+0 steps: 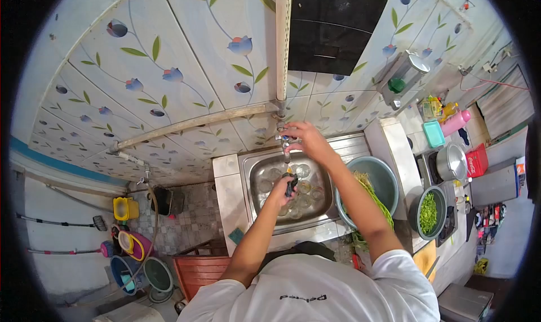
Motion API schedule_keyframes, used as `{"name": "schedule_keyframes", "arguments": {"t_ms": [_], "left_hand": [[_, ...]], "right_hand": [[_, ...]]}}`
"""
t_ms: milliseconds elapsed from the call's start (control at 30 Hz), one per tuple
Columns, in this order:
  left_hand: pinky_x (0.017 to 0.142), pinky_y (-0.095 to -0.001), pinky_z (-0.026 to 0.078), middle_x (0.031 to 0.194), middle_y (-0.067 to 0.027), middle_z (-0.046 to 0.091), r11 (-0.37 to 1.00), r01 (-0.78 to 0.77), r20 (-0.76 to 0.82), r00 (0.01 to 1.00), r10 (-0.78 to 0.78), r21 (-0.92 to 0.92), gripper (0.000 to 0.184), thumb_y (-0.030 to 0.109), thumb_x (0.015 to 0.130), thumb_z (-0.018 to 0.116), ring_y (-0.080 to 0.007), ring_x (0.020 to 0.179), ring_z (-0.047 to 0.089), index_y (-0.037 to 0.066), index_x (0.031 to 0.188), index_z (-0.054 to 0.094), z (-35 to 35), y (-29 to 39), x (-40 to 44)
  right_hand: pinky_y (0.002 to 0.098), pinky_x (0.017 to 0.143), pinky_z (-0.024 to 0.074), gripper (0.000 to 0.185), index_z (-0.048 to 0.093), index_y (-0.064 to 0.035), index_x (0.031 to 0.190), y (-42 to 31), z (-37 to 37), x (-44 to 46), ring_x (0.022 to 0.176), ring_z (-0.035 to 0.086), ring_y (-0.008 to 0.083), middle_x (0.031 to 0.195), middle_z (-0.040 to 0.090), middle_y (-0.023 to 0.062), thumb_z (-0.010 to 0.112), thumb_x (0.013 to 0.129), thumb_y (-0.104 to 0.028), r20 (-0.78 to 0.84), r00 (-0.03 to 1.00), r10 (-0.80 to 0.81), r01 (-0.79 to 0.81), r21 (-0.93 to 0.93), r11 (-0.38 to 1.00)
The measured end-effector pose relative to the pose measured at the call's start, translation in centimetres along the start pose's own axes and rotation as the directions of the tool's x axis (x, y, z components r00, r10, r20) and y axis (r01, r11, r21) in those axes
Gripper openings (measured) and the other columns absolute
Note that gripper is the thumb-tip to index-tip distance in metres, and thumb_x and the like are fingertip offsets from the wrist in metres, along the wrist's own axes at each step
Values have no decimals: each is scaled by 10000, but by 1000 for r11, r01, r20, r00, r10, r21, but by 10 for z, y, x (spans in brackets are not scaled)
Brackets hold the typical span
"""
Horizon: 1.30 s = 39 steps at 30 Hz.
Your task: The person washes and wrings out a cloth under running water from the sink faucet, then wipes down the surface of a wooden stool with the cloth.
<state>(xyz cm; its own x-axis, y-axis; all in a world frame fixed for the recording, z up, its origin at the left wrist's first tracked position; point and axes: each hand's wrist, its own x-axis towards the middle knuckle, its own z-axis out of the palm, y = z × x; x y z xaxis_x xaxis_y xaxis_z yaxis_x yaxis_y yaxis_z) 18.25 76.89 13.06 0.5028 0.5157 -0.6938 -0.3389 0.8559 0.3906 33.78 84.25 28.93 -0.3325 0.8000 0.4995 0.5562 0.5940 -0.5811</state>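
My right hand (307, 140) is raised at the metal faucet (285, 144), its fingers curled around the tap's top. Below it, my left hand (280, 193) is closed on a small black, crumpled-looking scrubbing pad (291, 185), held over the sink under the spout. A bit of yellow shows just above the pad; what it is I cannot make out. Several clear drinking glasses (317, 193) lie in the stainless steel sink (248, 178), around and beneath my left hand. Whether water runs from the spout is hard to tell.
A grey-blue basin (389, 181) with long green stalks (375, 201) stands right of the sink. Farther right are a basin of chopped greens (428, 214), a silver pot (451, 162) and a cutting board (425, 260). A green scouring pad (236, 236) lies on the left ledge.
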Motion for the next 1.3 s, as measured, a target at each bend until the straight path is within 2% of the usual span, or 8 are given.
{"name": "schedule_keyframes", "arguments": {"t_ms": [267,467,567,633,700,767,1067,1300], "left_hand": [[366,-264,389,696,-116,521,985,-21,-78,996,35,173,136,111,821,442,-173,498,507,14,914,459,-44,-7,-54],[421,-341,449,756,-208,569,707,-58,-152,961,231,705,160,66,814,413,-268,628,613,-45,919,461,-16,2,-116],[502,-406,488,779,-262,586,375,21,-148,938,313,927,166,56,821,406,-345,701,633,-68,916,462,9,12,-140],[599,-449,482,798,-299,582,-4,-83,72,833,548,997,198,62,832,417,-401,729,609,-91,947,466,-3,14,-128],[647,-471,479,808,-317,580,-214,-93,208,759,617,972,215,66,837,423,-430,742,597,-103,963,468,-2,22,-133],[691,-472,465,808,-312,579,-254,-48,205,743,637,966,231,86,829,485,-453,764,573,-96,971,496,24,38,-164],[616,-317,460,732,-140,603,-606,-374,686,124,717,702,246,88,743,673,-272,612,572,-37,927,570,65,76,-219],[576,-218,397,640,-11,492,111,-709,217,356,909,696,92,16,750,590,-75,621,472,-19,812,533,55,58,-229]], "right_hand": [[375,757,416,417,649,-81,796,-27,-11,28,905,507,250,883,570,44,766,546,-394,221,968,120,-5,-459,889],[380,766,411,486,581,-47,919,-38,28,-7,881,501,292,868,541,106,744,628,-401,-340,930,136,-224,-232,947],[392,742,415,487,508,-26,1063,-29,90,-65,849,520,303,853,530,146,694,741,-342,-709,584,394,-456,115,883],[377,710,418,462,518,-28,1081,3,153,-132,802,534,262,882,548,134,596,817,-399,-437,414,798,-603,525,600],[387,705,416,569,480,-53,1153,-21,167,-175,782,547,250,939,572,127,486,842,-530,492,193,849,-756,626,-191],[392,737,429,694,425,-88,1223,-53,171,-191,846,579,256,1023,589,146,404,819,-652,739,114,664,-932,311,-186],[527,925,391,766,368,31,1203,-95,185,-170,1058,535,351,1118,556,211,346,840,-644,800,551,237,-268,438,-858],[517,966,368,628,417,68,1170,-106,180,-167,1125,495,343,1184,517,217,397,894,-496,720,529,450,9,525,-851]]}}
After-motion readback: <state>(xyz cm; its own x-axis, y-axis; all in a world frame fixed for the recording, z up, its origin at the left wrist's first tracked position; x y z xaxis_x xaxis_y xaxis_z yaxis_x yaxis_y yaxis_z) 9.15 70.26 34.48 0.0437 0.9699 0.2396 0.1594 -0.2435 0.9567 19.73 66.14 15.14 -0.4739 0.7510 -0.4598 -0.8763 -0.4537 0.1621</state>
